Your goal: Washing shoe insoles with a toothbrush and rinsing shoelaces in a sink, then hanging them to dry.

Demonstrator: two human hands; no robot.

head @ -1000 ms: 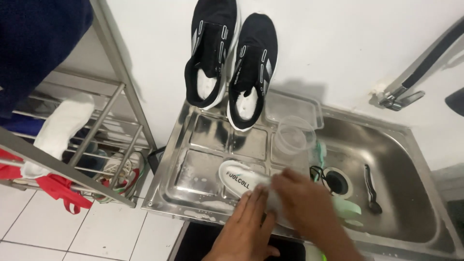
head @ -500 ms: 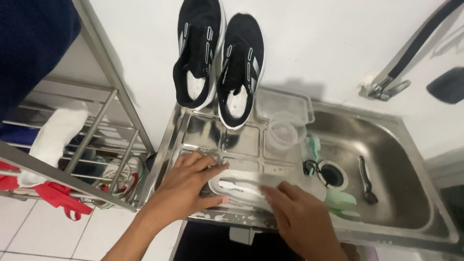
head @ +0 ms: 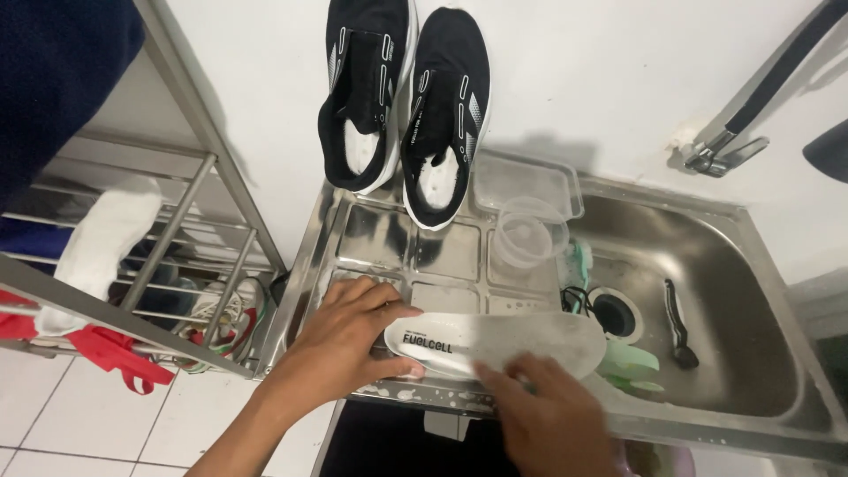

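Partly hidden brush under right hand

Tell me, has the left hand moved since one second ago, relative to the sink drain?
Yes. The left hand has shifted left, away from the drain, and now presses the heel end of the white insole on the draining board.

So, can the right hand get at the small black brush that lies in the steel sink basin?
Probably yes. The right hand rests on the white insole, and the small black brush lies uncovered in the sink basin on that side, nothing between them.
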